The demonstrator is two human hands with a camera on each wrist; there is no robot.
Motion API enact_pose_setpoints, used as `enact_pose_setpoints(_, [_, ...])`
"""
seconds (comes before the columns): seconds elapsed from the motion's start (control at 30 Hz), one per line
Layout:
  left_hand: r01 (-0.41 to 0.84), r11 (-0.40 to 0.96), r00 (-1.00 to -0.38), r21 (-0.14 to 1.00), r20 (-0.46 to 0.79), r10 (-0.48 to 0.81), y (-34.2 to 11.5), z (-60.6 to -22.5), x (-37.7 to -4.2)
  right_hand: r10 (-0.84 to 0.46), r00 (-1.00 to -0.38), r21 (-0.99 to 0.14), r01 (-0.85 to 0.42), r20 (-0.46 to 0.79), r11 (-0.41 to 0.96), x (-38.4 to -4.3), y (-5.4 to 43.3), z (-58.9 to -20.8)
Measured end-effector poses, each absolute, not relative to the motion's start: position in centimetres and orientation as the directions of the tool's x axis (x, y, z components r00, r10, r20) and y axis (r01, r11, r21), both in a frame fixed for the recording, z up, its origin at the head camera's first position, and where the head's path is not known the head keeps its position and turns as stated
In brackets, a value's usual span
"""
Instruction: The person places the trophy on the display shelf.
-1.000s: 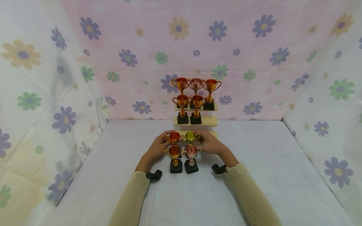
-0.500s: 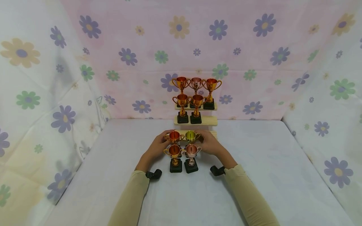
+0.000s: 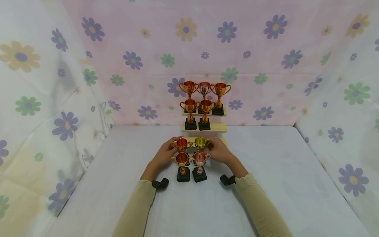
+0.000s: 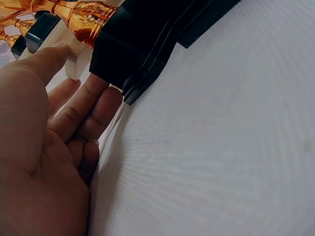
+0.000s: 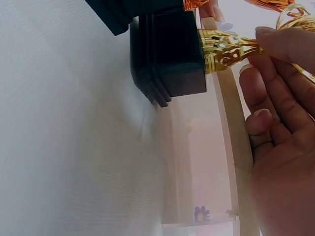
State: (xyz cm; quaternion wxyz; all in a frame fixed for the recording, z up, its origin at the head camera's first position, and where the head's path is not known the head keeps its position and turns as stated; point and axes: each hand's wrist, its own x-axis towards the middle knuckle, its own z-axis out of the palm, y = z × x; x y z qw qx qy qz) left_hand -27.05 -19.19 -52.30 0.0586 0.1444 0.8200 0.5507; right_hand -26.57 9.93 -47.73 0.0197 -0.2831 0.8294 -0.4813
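Note:
Four small trophy cups with black bases stand in front of me. The rear pair is a red-orange trophy (image 3: pixel 182 143) on the left and a yellow-gold trophy (image 3: pixel 199 143) on the right. Before them are an orange-gold trophy (image 3: pixel 182 159) and a rose-pink trophy (image 3: pixel 199 158). My left hand (image 3: pixel 164 154) lies beside the red-orange one; its loosely bent fingers reach behind a black base (image 4: pixel 130 44), the thumb apart. With thumb and fingers my right hand (image 3: pixel 218 150) pinches the yellow-gold trophy's stem (image 5: pixel 224 50).
A wooden stepped stand (image 3: pixel 219 127) is behind, its lowest step (image 3: pixel 222 141) close by my hands. Two orange-gold trophies (image 3: pixel 190 106) occupy the middle step; the top one bears three trophies (image 3: pixel 220 89). Floral cloth (image 3: pixel 133 92) hangs around the white table (image 3: pixel 266 158).
The head view shifts very slightly. My right forearm has moved a little left; both hands keep their places by the rear trophies.

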Motion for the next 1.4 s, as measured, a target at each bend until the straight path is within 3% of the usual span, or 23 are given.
enact_pose_setpoints(0.57, [0.186,0.352,-0.947,0.917,0.071,0.314,-19.4,-52.2,-27.0,-0.475,-0.843,-0.83,-0.442,0.254,0.341,-26.3,10.9,-46.7])
enact_pose_setpoints(1.4, [0.182,0.383,-0.951,0.906,0.062,0.303,-19.3,-52.2,-27.1,-0.353,-0.889,-0.873,-0.397,0.291,0.282,-25.7,13.1,-43.9])
